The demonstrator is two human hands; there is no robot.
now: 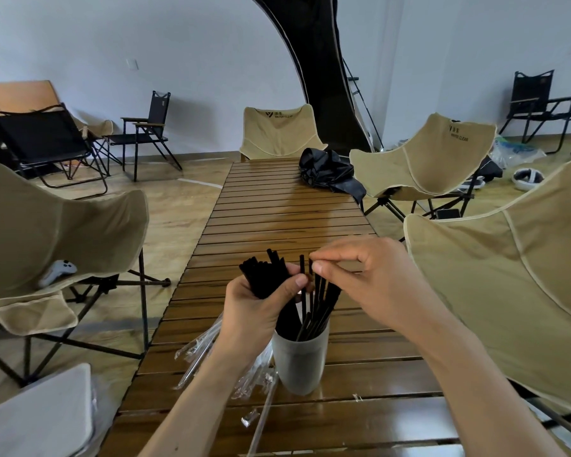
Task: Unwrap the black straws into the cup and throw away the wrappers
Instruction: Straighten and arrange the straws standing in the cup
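Observation:
My left hand grips a bundle of black straws above the slatted wooden table. With thumb and forefinger, my right hand pinches the top of a single black straw just right of the bundle. Directly below both hands stands a translucent white cup with several black straws leaning in it. Clear empty wrappers lie on the table left of the cup, partly hidden by my left forearm; smaller scraps lie nearer me.
A crumpled black bag sits at the table's far right end. Beige folding chairs flank the table on the left, right, far right and at its head. A white surface is at lower left.

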